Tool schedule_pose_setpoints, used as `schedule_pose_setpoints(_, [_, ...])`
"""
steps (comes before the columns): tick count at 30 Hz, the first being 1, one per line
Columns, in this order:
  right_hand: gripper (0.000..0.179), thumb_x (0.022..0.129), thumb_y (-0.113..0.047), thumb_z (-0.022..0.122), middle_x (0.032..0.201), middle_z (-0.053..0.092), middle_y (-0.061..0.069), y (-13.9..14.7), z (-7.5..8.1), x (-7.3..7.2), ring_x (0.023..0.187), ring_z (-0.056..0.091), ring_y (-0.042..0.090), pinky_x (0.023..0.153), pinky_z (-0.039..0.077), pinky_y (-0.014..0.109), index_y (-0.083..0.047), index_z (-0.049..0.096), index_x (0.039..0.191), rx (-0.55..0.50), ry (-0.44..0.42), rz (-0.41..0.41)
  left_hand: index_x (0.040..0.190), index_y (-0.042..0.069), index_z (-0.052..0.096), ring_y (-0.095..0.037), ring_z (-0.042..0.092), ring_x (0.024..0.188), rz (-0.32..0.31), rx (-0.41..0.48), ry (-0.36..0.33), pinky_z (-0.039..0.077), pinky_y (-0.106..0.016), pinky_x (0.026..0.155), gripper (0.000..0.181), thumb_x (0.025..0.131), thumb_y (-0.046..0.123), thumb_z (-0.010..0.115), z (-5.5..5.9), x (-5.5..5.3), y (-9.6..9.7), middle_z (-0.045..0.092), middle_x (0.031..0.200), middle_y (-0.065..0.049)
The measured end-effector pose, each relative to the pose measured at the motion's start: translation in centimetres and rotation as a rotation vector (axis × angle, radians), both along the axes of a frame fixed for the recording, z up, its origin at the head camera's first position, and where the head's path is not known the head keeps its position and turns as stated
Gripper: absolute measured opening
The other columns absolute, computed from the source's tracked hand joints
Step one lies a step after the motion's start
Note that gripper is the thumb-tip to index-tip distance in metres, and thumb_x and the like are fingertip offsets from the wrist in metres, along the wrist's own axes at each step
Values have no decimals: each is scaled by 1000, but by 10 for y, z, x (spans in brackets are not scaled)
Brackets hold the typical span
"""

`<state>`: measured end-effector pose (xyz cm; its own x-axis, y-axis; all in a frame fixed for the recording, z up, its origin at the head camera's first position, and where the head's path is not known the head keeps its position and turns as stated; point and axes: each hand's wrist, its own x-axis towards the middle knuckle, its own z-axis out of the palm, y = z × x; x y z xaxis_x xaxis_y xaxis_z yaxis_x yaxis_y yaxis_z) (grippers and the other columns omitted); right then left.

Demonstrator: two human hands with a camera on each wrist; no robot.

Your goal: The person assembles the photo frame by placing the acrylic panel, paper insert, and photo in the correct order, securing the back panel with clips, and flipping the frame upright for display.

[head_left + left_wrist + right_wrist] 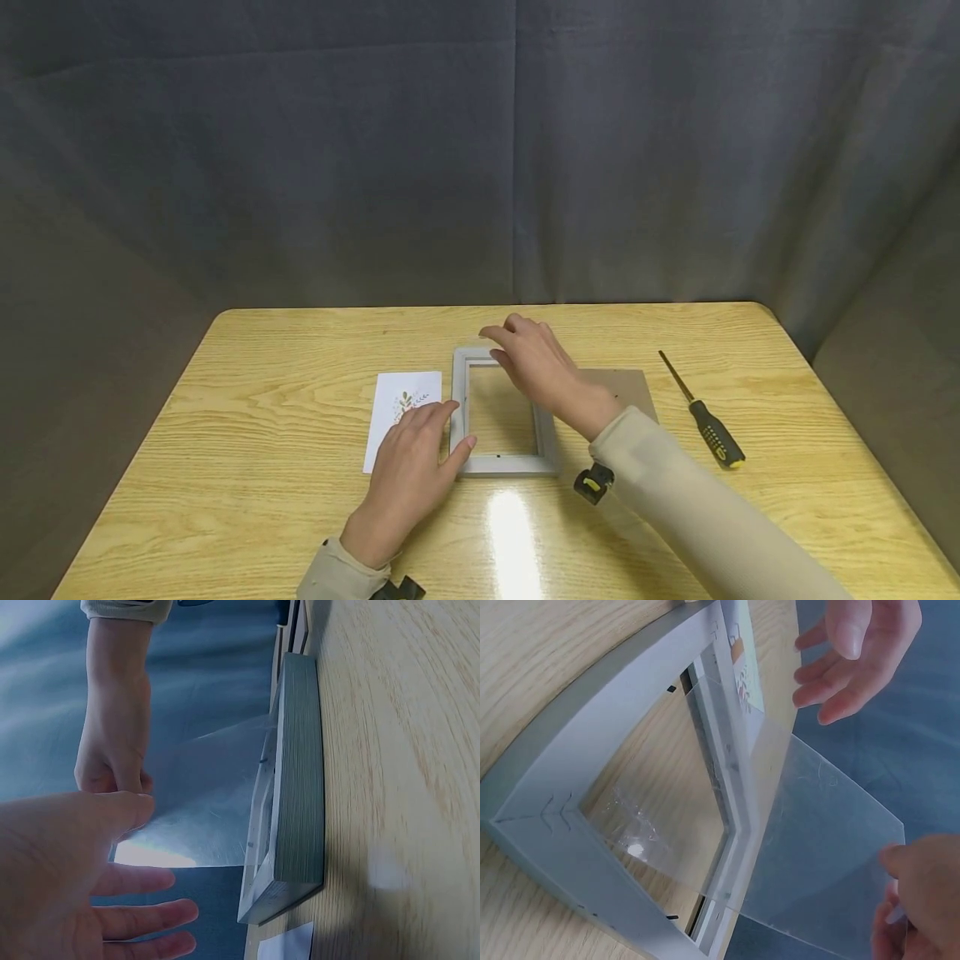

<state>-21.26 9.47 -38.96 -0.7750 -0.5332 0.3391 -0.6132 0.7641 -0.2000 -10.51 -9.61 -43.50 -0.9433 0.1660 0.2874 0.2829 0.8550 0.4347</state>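
Observation:
A pale grey picture frame (510, 467) lies back side up on the table. My right hand (536, 362) is above its far right part and pinches the edge of a clear plastic sheet (817, 840) between thumb and fingers. The sheet slants up out of the frame opening, its lower part inside, as the right wrist view shows; in the head view it hardly shows. My left hand (416, 458), fingers spread and relaxed, is beside the frame's left edge, partly over a white card (384, 408) with a printed plant design. Nothing is in its grasp.
To the right of the frame lies a brown backing board (633, 390), partly hidden by the right forearm. Farther right is a screwdriver (712, 429) with a black and yellow handle. The wooden table (247, 417) ends at a dark curtain (337, 167) behind.

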Motion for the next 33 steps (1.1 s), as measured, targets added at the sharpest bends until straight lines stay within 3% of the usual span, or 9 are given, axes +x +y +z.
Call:
schedule_pose_setpoints(9, [41,94,-14,72,103,63,6,0,-1,-2,84,58,21,73,34,31,-13,63,135,33,-40,10,131,8,66,-31,65,120,1,-1,4,53,-49,98,51,92,40,73,1,1,-1,71,126,-11])
schedule_pose_setpoints(23, [50,93,-14,73,106,65,6,3,-10,-6,96,57,20,81,40,36,-15,59,141,97,-92,42,131,7,65,-32,64,121,-1,-3,-9,53,-49,99,51,93,40,72,0,1,0,70,126,-12])
schedule_pose_setpoints(33, [56,90,-12,76,124,68,8,3,-13,-10,114,63,26,100,46,46,-14,57,143,135,-117,44,130,8,66,-30,64,118,2,-8,-16,53,-48,98,50,93,40,72,-1,-1,1,71,126,-11])
